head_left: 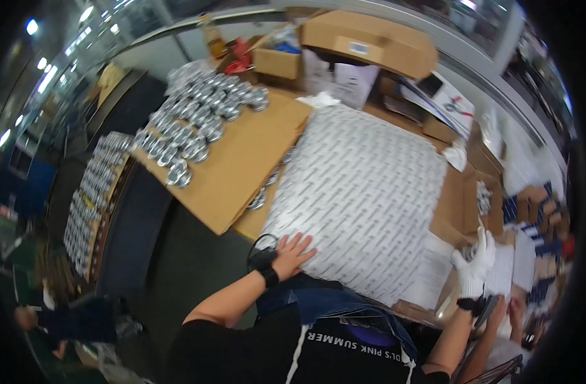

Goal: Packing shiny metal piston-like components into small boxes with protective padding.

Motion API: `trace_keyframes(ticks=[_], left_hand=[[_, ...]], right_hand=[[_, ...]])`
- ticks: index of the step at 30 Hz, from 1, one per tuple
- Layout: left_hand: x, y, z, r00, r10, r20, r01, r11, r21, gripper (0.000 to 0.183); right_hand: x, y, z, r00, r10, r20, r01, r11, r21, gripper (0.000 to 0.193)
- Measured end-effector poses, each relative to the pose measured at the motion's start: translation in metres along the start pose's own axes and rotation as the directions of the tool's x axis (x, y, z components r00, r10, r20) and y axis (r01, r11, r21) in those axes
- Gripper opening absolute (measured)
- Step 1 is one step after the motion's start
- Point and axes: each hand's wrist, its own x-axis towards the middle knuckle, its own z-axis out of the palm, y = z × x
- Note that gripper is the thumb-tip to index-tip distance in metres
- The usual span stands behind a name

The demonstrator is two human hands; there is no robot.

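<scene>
My left hand [293,255] is bare, with a black band at the wrist. Its fingers are spread flat on the near left edge of a large white sheet [363,192] printed with a repeating grey pattern, which covers the table in front of me. A white glove covers my right hand [475,261], off the sheet's right side. Its fingers stretch upward and apart, and I see nothing held in it. Just beyond it sits an open cardboard box [467,203] with small pale metallic pieces [483,197] inside. A printed paper [432,272] lies between this hand and the sheet.
Left of the sheet, many round shiny metal parts [203,118] stand on cardboard [241,166]. More fill a rack [94,198] farther left. Cartons [369,41] line the back. At right, a co-worker's hand [517,312] is close to my right arm, beside stacked small boxes [539,214].
</scene>
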Motion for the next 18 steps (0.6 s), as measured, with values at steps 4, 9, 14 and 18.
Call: trace_keyframes(ticks=[4,9,14,18], left_hand=[[-0.002,-0.005,0.001,0.999,-0.047,-0.028,0.046,0.999,-0.014,0.078],[-0.014,-0.029,0.017,0.994,0.051,-0.095,-0.058,0.995,-0.083,0.061],[-0.029,-0.048,0.026,0.965,0.033,-0.26,-0.083,0.979,-0.185,0.031],[-0.016,-0.053,0.048,0.97,0.054,-0.236,-0.14,0.921,-0.363,0.02]], right_hand=[[0.016,-0.093,0.005,0.974,-0.167,0.155,0.085,0.898,0.432,0.067],[0.083,-0.244,-0.012,0.791,-0.147,0.595,-0.181,0.872,0.455,0.063],[0.155,-0.347,0.043,0.754,-0.471,0.457,0.272,0.858,0.435,0.06],[0.211,-0.434,0.1,0.682,-0.631,0.369,0.492,0.77,0.407,0.062]])
